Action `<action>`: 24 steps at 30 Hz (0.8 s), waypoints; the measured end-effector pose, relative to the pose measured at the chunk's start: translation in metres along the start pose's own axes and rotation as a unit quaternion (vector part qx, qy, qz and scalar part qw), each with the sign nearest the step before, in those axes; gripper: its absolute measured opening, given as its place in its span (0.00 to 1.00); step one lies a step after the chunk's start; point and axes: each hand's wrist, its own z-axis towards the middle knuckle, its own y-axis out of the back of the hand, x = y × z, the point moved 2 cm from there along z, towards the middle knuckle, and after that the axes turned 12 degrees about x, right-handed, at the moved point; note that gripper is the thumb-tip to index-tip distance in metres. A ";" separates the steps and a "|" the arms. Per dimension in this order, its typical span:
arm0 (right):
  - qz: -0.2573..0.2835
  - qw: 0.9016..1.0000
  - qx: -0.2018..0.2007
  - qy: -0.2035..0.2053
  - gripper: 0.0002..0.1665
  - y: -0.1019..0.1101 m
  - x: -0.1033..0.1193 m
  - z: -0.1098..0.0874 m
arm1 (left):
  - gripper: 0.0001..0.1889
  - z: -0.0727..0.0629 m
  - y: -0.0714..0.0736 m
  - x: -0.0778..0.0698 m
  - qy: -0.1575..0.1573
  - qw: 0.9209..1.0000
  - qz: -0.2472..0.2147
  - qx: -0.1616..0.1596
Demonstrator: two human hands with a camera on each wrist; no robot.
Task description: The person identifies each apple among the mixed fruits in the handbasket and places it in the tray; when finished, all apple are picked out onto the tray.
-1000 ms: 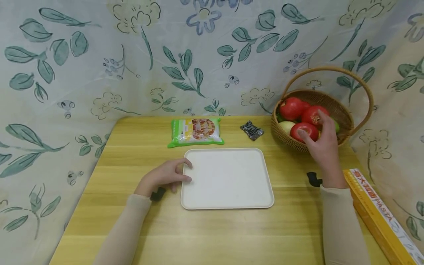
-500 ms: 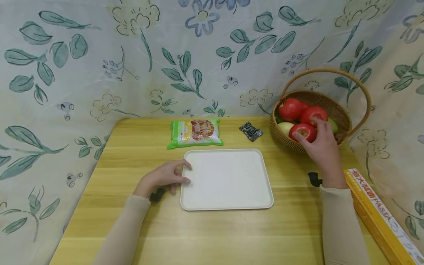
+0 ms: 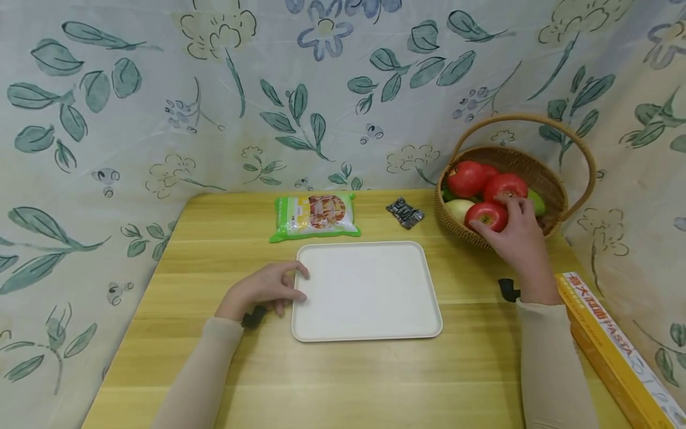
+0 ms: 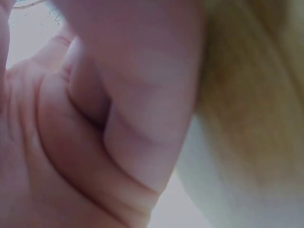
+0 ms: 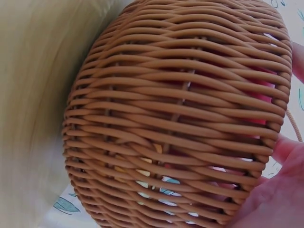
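Note:
In the head view my right hand reaches into the wicker basket and grips the front red apple. Its thumb lies on the near left side, the fingers curl over the far side. More red fruit, a pale round fruit and a green one surround it. The right wrist view is mostly filled by the basket's woven side. My left hand rests at the left edge of a white tray, thumb and index finger loosely bent over its rim, holding nothing.
Behind the tray lies a green and white food packet, and a small black wrapped packet sits left of the basket. A long yellow pasta box lies along the table's right edge. The basket's tall handle arches above the fruit.
My right hand has lowered onto the front apple, its fingers and thumb closing around it. The apple has shifted slightly within the basket. My left hand stays at the tray's edge.

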 end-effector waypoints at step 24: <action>0.010 1.000 0.002 -0.018 0.48 0.000 -0.003 0.004 | 0.25 -0.002 0.000 0.000 0.016 0.999 -0.049 0.015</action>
